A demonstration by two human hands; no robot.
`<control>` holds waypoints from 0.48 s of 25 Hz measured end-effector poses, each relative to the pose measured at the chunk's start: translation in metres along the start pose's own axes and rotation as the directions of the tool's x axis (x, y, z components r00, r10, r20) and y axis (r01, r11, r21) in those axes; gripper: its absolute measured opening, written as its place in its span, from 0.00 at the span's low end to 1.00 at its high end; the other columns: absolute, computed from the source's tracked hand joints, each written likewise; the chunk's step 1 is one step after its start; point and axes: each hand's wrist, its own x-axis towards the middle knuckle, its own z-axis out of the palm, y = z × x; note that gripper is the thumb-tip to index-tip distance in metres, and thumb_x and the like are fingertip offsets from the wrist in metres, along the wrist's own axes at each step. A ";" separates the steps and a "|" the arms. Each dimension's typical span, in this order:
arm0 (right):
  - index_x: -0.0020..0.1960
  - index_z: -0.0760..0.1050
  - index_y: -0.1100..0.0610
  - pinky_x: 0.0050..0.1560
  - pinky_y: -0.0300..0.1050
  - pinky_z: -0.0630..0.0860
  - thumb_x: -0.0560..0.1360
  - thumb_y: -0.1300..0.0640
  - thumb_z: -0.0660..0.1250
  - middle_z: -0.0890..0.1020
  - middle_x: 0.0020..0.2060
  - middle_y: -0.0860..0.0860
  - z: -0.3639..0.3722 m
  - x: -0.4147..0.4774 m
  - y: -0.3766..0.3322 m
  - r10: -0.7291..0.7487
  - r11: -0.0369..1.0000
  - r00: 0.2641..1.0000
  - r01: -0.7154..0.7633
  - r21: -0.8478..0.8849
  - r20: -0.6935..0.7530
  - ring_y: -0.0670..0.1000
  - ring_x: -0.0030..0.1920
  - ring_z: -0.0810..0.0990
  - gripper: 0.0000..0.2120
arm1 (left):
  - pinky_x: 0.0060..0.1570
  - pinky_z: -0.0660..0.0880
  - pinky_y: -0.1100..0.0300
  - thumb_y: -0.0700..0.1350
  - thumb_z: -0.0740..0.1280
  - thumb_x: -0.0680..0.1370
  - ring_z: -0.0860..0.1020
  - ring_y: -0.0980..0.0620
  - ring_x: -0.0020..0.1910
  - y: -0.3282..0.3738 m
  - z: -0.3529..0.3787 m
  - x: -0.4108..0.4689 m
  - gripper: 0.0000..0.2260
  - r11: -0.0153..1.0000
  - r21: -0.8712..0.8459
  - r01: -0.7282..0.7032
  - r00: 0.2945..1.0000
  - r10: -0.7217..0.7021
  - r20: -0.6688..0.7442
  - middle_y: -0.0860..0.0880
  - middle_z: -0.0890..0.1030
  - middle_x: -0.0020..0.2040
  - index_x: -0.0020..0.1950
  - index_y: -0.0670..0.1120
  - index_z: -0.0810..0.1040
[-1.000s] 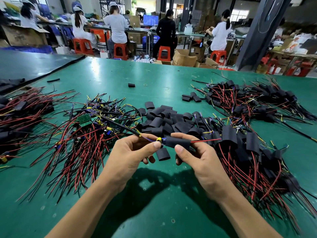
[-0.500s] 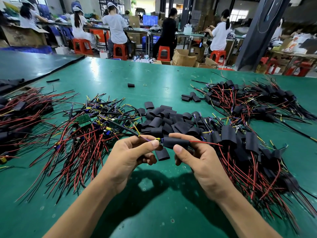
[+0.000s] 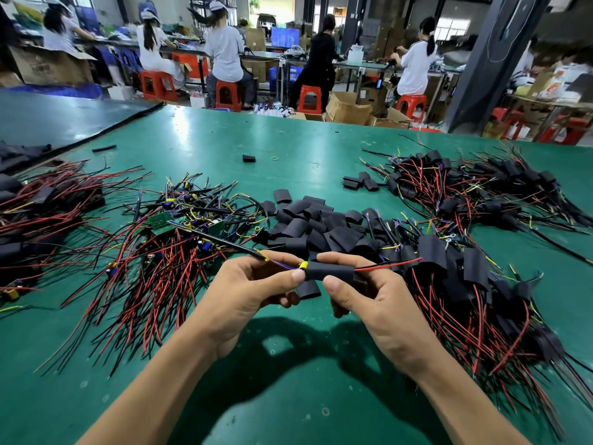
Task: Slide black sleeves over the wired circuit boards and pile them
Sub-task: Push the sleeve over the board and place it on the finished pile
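Note:
Above the green table [image 3: 288,396] I hold one wired circuit board inside a black sleeve [image 3: 330,272]. My right hand [image 3: 375,303] grips the sleeve between thumb and fingers. My left hand [image 3: 250,290] pinches the board's left end at its yellow part [image 3: 303,265], with black and purple wires trailing left. Red wires [image 3: 388,265] stick out of the sleeve's right end. A loose sleeve [image 3: 308,290] lies just under my hands. Bare wired boards [image 3: 167,239] are heaped to the left, empty sleeves [image 3: 321,229] in the middle, and sleeved boards [image 3: 465,284] to the right.
A second heap of sleeved boards [image 3: 475,191] lies at the far right, another [image 3: 38,213] at the left edge. A single sleeve [image 3: 249,158] and a rubber band [image 3: 275,158] sit farther back. Several people work on red stools beyond the table.
The sleeve has slid a little further left over the board toward the yellow part. Both hands stay in nearly the same place.

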 end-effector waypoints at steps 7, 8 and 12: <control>0.58 0.82 0.47 0.40 0.37 0.73 0.75 0.50 0.71 0.80 0.33 0.46 0.002 0.001 0.002 0.025 0.998 1.000 -0.024 0.060 -0.015 0.46 0.34 0.76 0.12 | 0.35 0.79 0.62 0.45 0.74 0.66 0.83 0.49 0.34 -0.001 0.004 -0.001 0.14 0.979 -0.155 0.134 0.991 -0.129 0.039 0.41 0.85 0.49 0.49 0.41 0.86; 0.58 0.82 0.47 0.39 0.36 0.73 0.75 0.50 0.70 0.80 0.33 0.46 0.002 0.001 0.002 0.026 0.997 1.000 -0.025 0.067 -0.015 0.46 0.34 0.75 0.12 | 0.34 0.78 0.62 0.46 0.74 0.66 0.83 0.49 0.34 0.000 0.004 -0.001 0.14 0.977 -0.159 0.142 0.990 -0.137 0.040 0.41 0.85 0.50 0.49 0.41 0.86; 0.57 0.82 0.49 0.38 0.36 0.72 0.73 0.45 0.71 0.79 0.33 0.46 0.007 -0.001 0.004 0.039 0.994 0.999 -0.037 0.105 -0.019 0.46 0.33 0.74 0.15 | 0.35 0.79 0.62 0.45 0.75 0.66 0.82 0.50 0.34 -0.001 0.005 -0.001 0.12 0.977 -0.149 0.153 0.988 -0.150 0.030 0.43 0.85 0.46 0.47 0.44 0.87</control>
